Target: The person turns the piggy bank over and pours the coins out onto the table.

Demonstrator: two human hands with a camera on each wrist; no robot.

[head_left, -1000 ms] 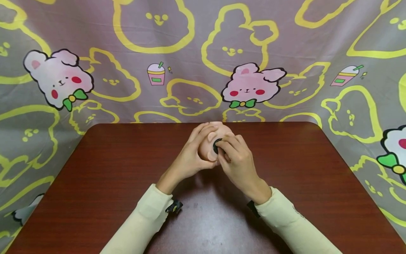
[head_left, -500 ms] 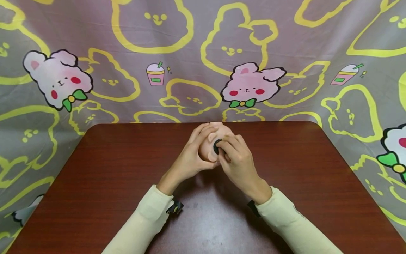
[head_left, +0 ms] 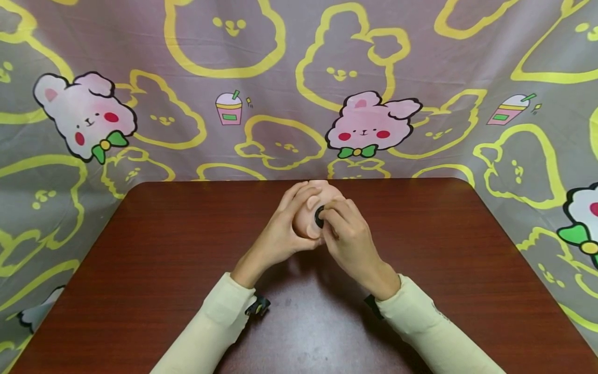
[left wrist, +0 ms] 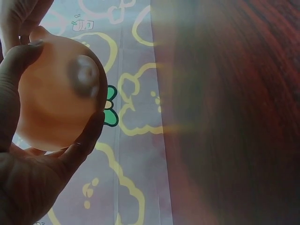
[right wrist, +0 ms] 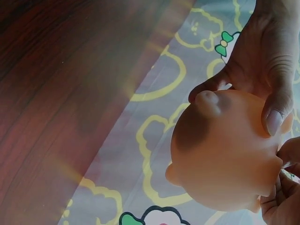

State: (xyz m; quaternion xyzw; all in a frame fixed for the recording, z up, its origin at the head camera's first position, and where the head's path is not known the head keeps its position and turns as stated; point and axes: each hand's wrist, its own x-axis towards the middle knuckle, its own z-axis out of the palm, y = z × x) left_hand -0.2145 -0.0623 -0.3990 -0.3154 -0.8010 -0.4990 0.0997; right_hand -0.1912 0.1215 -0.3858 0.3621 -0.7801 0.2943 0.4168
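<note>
A round, pink, glossy piggy bank (head_left: pixel 329 192) with short stubby feet is held above the far part of the table. My left hand (head_left: pixel 275 228) grips its body from the left, with the thumb below and the fingers over the top. On the side turned toward me is a round black plug (head_left: pixel 318 217), partly covered by fingers. My right hand (head_left: pixel 352 234) pinches at this plug with thumb and fingers. In the left wrist view, the bank (left wrist: pixel 56 103) fills the left hand's curved grip. In the right wrist view, the plug is hidden behind the bank (right wrist: pixel 225 154).
A dark red-brown wooden table (head_left: pixel 163 259) lies under the hands. Behind and beside it hangs a grey-pink cloth (head_left: pixel 280 62) printed with cartoon rabbits and yellow outlines. A small black device (head_left: pixel 257 305) sits at the left cuff.
Both hands stay in nearly the same place on the piggy bank. The right fingers have shifted very slightly at the black plug.
</note>
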